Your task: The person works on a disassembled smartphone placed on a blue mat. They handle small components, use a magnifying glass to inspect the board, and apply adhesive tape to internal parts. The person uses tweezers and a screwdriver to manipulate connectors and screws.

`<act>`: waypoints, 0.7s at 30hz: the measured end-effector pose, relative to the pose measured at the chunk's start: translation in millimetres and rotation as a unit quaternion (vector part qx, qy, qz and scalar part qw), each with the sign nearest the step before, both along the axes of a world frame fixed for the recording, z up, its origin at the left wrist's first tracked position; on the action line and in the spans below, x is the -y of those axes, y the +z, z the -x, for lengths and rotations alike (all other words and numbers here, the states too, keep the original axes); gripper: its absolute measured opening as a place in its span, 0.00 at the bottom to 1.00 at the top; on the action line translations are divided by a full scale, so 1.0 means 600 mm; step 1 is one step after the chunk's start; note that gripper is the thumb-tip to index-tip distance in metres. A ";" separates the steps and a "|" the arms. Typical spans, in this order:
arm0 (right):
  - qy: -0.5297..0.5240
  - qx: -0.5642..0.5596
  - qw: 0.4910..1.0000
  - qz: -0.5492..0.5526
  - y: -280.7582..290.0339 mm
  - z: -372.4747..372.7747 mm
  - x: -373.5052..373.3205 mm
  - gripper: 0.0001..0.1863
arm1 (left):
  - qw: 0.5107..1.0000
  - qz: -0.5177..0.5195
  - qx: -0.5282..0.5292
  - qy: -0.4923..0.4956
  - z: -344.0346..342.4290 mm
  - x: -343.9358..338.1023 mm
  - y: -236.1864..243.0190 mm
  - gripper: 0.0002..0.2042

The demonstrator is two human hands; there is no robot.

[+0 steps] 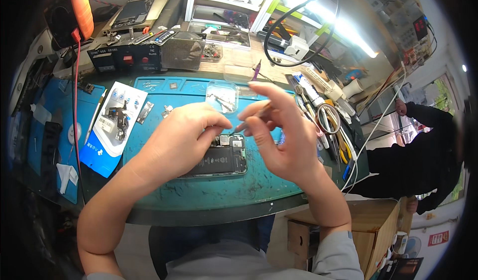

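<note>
An opened smartphone (243, 166) lies on the blue work mat (209, 193), its dark battery (217, 160) and inner parts exposed. My left hand (184, 133) reaches over the phone's upper left, fingertips pinched together by its top end. Whatever is between those fingers is hidden. In my right hand (289, 140) is a slim grey tool (241, 128), gripped between thumb and fingers. Its tip points left toward the phone's top end; its exact kind is hard to make out. Beyond the hands stands a clear plastic box (222, 96) with small parts in it.
Left of the phone, a blue-and-white packet (110, 130) carries a dark flex part. Pliers (343, 148), scissors (328, 118) and other tools crowd the right side. A black device box (124, 56) stands at the back left. Another person (418, 155) in black is at the far right.
</note>
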State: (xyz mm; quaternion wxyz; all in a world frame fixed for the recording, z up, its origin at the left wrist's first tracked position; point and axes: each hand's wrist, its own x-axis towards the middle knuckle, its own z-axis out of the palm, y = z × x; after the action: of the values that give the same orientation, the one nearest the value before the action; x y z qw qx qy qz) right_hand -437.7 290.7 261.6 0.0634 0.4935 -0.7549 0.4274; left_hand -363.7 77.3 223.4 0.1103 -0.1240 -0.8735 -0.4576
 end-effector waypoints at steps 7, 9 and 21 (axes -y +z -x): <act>-0.004 -0.052 0.998 0.027 -0.041 0.020 0.004 0.26 | 0.998 0.048 0.014 -0.029 -0.005 -0.013 -0.011 0.11; 0.005 -0.052 0.998 0.035 -0.043 0.022 0.006 0.26 | 0.998 0.062 0.010 -0.031 -0.005 -0.014 -0.012 0.10; 0.014 -0.047 0.998 0.034 -0.044 0.026 0.003 0.30 | 0.998 0.051 0.026 -0.028 0.001 -0.015 -0.009 0.10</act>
State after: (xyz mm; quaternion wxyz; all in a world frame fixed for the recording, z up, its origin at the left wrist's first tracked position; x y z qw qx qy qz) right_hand -453.5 288.7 234.9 0.1096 0.5215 -0.7291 0.4296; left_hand -364.4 86.1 218.2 0.0681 -0.1416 -0.8946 -0.4183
